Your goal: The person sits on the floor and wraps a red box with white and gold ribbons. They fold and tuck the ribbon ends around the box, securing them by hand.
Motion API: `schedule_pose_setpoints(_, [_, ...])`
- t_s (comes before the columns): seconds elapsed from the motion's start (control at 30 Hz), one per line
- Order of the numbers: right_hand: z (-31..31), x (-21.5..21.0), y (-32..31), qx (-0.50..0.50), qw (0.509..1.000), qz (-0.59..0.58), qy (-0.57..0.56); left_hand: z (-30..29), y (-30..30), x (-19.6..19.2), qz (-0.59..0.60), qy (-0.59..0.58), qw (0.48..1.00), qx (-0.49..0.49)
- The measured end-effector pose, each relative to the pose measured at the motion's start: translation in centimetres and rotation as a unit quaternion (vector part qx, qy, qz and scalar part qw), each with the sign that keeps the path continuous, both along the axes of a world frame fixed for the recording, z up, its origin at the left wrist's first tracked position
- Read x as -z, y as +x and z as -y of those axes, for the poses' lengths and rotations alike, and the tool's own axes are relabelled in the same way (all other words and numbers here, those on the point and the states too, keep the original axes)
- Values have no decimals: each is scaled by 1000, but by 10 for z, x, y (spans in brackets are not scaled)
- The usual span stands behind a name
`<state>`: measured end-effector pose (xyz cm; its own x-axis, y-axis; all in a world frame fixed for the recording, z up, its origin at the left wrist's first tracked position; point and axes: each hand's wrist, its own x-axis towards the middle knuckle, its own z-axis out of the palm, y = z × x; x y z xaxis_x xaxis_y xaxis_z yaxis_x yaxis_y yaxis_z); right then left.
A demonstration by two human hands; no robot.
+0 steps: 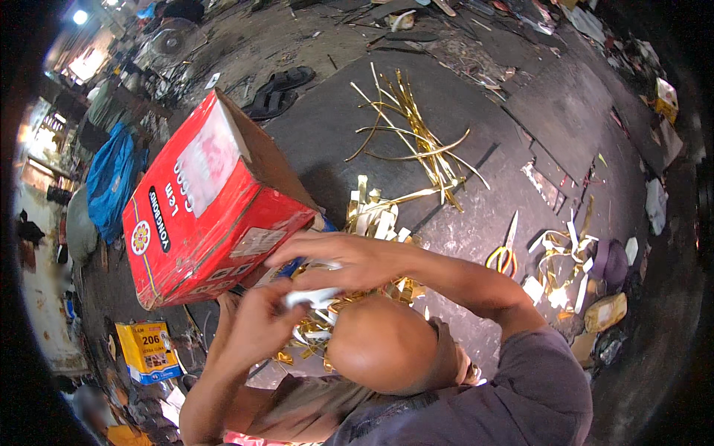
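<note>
Your left hand (256, 316) grips the white strip (312, 297) firmly; your right hand (349, 260) closes over its far end, keeping it taut above the gold strips (372, 219). The red box (212, 201) sits just left.

Dim scene, bright lamp glare upper left; fisheye bends and blackens edges, perhaps slight blur at rim.

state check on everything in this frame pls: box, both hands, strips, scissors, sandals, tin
red cardboard box: tipped on its side, resting on the floor
left hand: closed on a white strip
right hand: fingers curled over the same strip
long gold strips: loose, fanned on the dark sheet
cut gold pieces: heaped beside the box
scissors: lying flat, unheld
sandals: lying as a pair
yellow tin: upright
</note>
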<state>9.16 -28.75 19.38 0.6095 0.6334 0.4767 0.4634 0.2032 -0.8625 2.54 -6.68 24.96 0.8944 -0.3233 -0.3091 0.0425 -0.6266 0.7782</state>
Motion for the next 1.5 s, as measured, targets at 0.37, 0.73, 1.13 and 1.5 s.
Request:
schedule_pose_setpoints(0.37, [-17,-105,73,-58,990,-28,-122,-171,14,-131,177,-18,963,-205])
schedule_pose_setpoints(0.73, [-84,-148,153,118,908,147,-375,-214,71,-90,470,524,647,-295])
schedule_pose_setpoints(1.13, [-63,-129,128,283,859,268,-333,-43,151,-20,401,-140,898,-116])
schedule_pose_setpoints(1.5, [-51,-114,122,263,869,297,-296,-37,150,-8,525,-18,848,-74])
